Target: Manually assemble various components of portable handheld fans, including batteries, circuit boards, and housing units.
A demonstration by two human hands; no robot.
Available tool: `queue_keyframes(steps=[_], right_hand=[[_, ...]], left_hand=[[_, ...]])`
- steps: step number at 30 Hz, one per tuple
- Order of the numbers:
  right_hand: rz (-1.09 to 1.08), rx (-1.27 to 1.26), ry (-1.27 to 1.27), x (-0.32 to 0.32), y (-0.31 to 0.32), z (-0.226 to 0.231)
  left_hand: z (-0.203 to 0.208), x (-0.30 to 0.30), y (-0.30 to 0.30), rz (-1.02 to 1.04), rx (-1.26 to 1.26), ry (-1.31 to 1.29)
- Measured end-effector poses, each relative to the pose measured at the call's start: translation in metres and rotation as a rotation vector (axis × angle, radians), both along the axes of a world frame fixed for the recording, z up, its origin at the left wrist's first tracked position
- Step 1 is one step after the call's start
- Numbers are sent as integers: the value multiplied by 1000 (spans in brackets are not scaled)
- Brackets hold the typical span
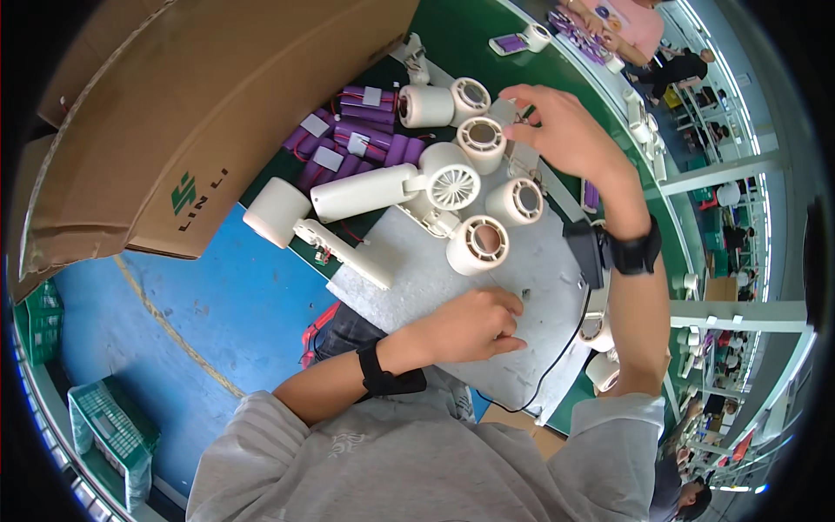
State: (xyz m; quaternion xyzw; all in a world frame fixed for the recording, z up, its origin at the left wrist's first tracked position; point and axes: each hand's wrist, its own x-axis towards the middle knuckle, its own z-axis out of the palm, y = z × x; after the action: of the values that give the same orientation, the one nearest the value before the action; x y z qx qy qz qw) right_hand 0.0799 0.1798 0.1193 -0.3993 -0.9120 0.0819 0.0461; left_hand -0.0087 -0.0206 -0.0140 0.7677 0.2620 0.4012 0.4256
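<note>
My left hand [478, 326] hovers over the near part of a grey mat [400, 283], its fingers curled in and nothing visible in them. My right hand [564, 130] reaches to the far side of the mat, thumb and fingers apart, beside a white fan head [481, 142]. Its fingertips partly cover small wired parts [524, 165]. Several round white fan heads stand around there, one of them [478, 244] nearer to me. A handheld fan with a slotted grille [453, 186] lies with its long white handle [361, 193] pointing left.
Purple battery packs [365, 104] with red wires lie behind the handle. A white handle shell [344, 252] and a white cylinder [277, 211] rest at the bench's left edge. A large cardboard box [217, 113] rises at left. A black cable [557, 361] crosses the mat. Another person [631, 26] works farther off.
</note>
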Motion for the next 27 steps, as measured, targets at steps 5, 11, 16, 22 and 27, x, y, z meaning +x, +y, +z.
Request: queue_keyframes(steps=[5,11,16,22,27], right_hand=[[-181,73,-117,60,67,15],[-826,-158,-311,145,102,-33],[-732,-167,-107,193,127,-67],[-715,-28,-272,182,147,-71],[-290,239,-163,84,144,-45]], left_hand=[[-2,-4,-3,2,-30,-39],[-2,-6,-2,17,-24,-26],[-2,-4,-2,9,-14,-34],[-5,-4,-5,19,-1,-31],[-3,-2,0,9,3,-23]])
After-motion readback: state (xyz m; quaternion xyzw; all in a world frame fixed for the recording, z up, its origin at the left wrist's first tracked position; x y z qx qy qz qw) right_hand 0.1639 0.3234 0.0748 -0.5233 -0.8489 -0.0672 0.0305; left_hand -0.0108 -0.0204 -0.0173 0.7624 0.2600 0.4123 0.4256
